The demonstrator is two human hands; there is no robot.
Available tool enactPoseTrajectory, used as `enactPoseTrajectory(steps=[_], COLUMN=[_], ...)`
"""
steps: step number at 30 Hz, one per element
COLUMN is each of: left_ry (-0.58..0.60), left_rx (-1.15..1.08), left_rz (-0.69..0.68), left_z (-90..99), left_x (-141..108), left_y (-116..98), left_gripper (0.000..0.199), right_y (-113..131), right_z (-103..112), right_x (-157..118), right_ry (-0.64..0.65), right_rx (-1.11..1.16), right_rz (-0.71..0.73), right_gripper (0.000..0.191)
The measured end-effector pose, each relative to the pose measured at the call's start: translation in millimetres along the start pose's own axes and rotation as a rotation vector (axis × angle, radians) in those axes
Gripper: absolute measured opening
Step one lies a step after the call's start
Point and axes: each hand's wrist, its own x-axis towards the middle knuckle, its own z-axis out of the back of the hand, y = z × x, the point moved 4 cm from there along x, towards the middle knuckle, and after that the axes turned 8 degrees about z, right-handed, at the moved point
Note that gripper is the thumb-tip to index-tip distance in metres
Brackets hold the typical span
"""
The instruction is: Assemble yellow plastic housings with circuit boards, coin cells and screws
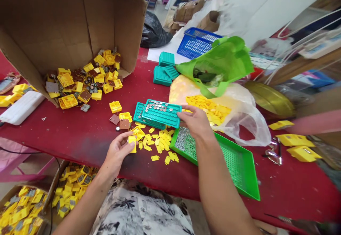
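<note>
Left hand [116, 153] pinches a yellow plastic piece [132, 144]; right hand [193, 121] grips a teal tray [165, 117].

Red-covered worktable [87, 146], black trash bag [153, 31], blue plastic basket [198, 43], cardboard boxes [186, 11]

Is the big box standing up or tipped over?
Tipped over: the cardboard box lies on its side, yellow plastic pieces spilling out.

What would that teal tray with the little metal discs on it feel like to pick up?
The teal tray looks like thin moulded plastic, so probably light and fairly stiff, perhaps brittle around its holes. The loose metal discs along its top seem apt to slide or roll if it tilts. Lying aslant on a second teal tray, it might rock when pushed.
</note>
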Motion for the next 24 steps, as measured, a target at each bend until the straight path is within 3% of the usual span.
enactPoseTrajectory(steps=[11, 24], left_ry=[0.010, -0.002], left_rx=[-0.010, 0.001], left_rz=[-0.002, 0.006], left_z=[0.4, -0.1], left_x=[0.4, 0.6], left_y=[0.9, -0.2], left_gripper=[0.055, 0.055], right_y=[2.7, 6.2], right_z=[1.3, 4.0], right_x=[7.5, -1.5], right_ry=[-0.135, -0.199], right_rx=[-0.074, -0.222], right_rz=[0.318, 0.441], right_gripper=[0.036, 0.039])
